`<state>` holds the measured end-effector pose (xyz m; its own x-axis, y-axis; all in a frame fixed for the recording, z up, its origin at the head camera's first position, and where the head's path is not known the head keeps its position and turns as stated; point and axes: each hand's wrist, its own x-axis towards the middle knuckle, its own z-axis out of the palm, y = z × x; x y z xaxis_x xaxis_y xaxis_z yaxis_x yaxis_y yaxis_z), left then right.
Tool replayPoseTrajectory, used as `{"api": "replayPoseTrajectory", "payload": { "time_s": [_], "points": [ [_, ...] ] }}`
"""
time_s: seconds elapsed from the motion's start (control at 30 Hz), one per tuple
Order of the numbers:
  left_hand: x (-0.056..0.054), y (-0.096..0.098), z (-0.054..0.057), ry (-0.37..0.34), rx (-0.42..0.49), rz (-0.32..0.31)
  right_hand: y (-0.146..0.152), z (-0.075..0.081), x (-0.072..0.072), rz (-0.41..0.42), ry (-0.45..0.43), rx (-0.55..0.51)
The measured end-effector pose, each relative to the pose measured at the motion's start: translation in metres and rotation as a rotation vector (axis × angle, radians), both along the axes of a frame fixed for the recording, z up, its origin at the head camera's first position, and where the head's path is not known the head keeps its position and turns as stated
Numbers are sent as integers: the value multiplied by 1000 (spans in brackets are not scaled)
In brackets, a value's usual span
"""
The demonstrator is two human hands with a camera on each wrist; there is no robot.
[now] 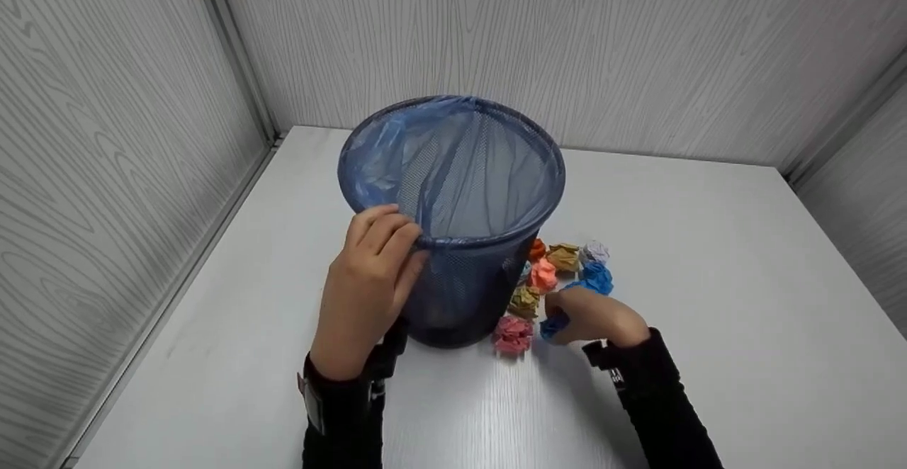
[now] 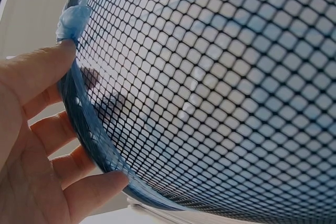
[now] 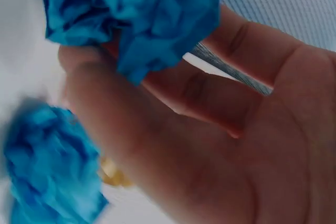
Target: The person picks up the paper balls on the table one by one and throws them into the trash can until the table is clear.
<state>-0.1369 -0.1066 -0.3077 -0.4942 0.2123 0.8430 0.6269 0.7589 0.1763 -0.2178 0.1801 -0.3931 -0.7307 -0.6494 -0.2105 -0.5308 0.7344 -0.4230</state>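
Observation:
A black mesh wastebasket [image 1: 453, 299], lined with a thin blue plastic bag [image 1: 386, 157], stands upright in the head view. At its near left rim, my left hand [image 1: 368, 278] grips the edge, thumb outside against the mesh and fingers over the bag-covered rim [image 2: 86, 111]. Right of the basket's base, my right hand [image 1: 595, 313] holds a crumpled blue paper ball [image 3: 152, 19] between thumb and fingers, low over the table. Close to that hand lie another blue paper ball [image 1: 597, 278], a pinkish-red one [image 1: 512, 335] and an olive-yellow one [image 1: 525, 302].
More crumpled paper balls cluster beside the basket: coral [image 1: 543, 275], mustard [image 1: 564, 257], orange [image 1: 537, 249] and pale lavender [image 1: 595, 251]. The white table [image 1: 708, 278] is bounded by wood-grain panels [image 1: 638, 51] at the back and both sides.

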Motion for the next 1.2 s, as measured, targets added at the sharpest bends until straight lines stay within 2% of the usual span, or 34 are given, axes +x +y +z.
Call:
{"api": "replayPoseTrajectory", "payload": {
  "time_s": [0.1, 0.2, 0.27, 0.43, 0.5, 0.53, 0.63, 0.8, 0.9, 1.03, 1.1, 1.2],
  "points": [
    [0, 0, 1, -5, 2, -1, 9, 15, 1, 22, 104, -165],
    [0, 0, 2, -14, 3, 0, 14, 33, 7, -22, 259, -391],
    [2, 0, 2, -25, 2, 2, 11, 44, 15, -50, 420, -560],
    [4, -5, 1, -35, -10, 7, -11, 64, 40, -92, 891, -932],
    [3, -7, 1, -31, -11, 16, -23, 70, 45, -92, 1009, -1037],
    [3, -8, 1, -29, -9, 20, -28, 74, 47, -88, 1037, -1083],
    [2, -11, 1, -21, 4, 29, -41, 85, 44, -74, 1074, -1168],
    [2, -12, 1, -11, 22, 29, -60, 103, 35, -29, 1001, -1259],
    [2, -12, 1, -11, 15, 31, -70, 107, 30, -4, 947, -1232],
    [-1, -9, 0, -8, -6, 23, -76, 104, 27, 11, 905, -1135],
    [-2, -7, 0, -3, -11, 15, -75, 101, 28, 12, 902, -1113],
    [-4, -4, 0, -1, -11, 1, -70, 94, 31, 0, 933, -1135]
  ]
}}
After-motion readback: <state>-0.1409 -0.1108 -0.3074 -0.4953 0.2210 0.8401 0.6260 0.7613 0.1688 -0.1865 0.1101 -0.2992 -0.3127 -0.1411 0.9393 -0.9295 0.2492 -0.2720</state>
